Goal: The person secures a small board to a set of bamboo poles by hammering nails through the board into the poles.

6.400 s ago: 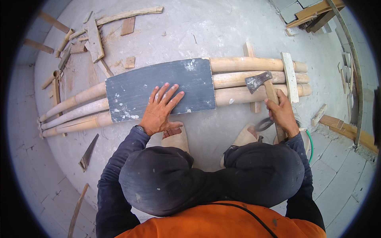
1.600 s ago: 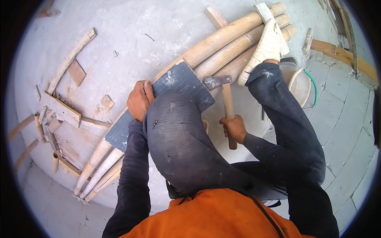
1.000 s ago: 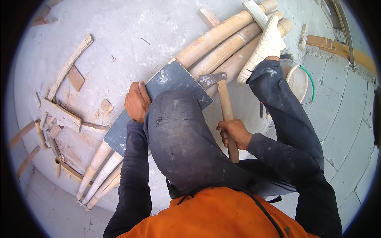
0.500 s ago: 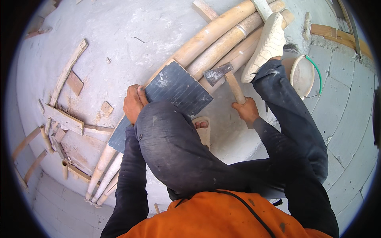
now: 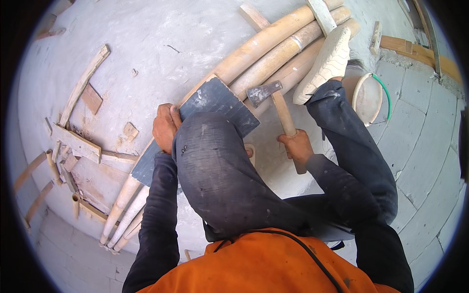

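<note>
My left hand (image 5: 166, 128) is closed on the far-left edge of a dark, scuffed board (image 5: 215, 101) with a raw pale edge. The board lies slantwise across several bamboo poles (image 5: 266, 45), and my bent knee (image 5: 210, 141) covers its middle. In my right hand (image 5: 297, 146) is a hatchet (image 5: 283, 115), gripped partway down its wooden handle, whose butt sticks out below the fist. Its worn metal head hovers close to the board's right corner, over the poles; whether it touches anything I cannot tell.
A shoe (image 5: 322, 63) on my outstretched leg rests by the poles. Beyond it stands a white bucket (image 5: 367, 99) with a green-covered handle. A short wood strip (image 5: 321, 17) crosses the poles' far end. Wood scraps (image 5: 78, 141) and bamboo offcuts (image 5: 53, 167) litter the floor at left.
My right hand now grips higher up the hatchet handle, leaving its butt exposed. The hatchet head has shifted slightly left, and my bent knee a little right and up over the board.
</note>
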